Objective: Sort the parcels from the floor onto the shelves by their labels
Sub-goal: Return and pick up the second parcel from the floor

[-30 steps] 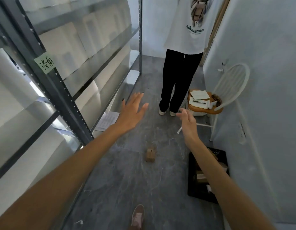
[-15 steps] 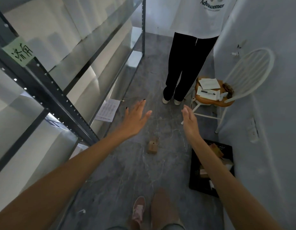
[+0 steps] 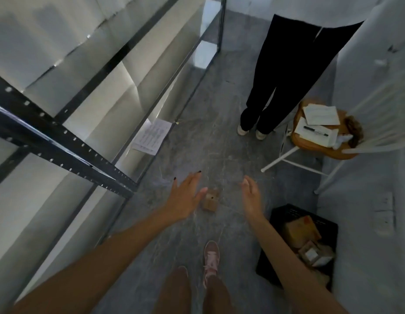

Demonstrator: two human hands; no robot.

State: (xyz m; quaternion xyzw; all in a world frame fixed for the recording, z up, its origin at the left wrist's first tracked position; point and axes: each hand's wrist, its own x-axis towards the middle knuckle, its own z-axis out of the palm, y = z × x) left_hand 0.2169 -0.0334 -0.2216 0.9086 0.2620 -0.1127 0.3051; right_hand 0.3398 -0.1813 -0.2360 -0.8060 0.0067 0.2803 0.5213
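Observation:
A small brown cardboard parcel (image 3: 211, 201) lies on the grey floor between my two hands. My left hand (image 3: 185, 196) hangs just left of it, fingers spread, thumb tip close to the parcel's top, holding nothing. My right hand (image 3: 251, 196) is open to the parcel's right, palm turned inward, a short gap away. A black crate (image 3: 276, 223) with several more brown parcels (image 3: 302, 232) sits on the floor at the lower right. The metal shelf unit (image 3: 67, 143) runs along the left side.
A person in black trousers (image 3: 276, 71) stands ahead in the aisle. A white chair (image 3: 333, 152) with papers and a pen stands at the right wall. A printed sheet (image 3: 151, 137) lies by the shelf's base. My feet (image 3: 211, 257) are below.
The view has tilted downward and my hands have lowered toward the floor parcel, now flanking it closely. Both hands stay open.

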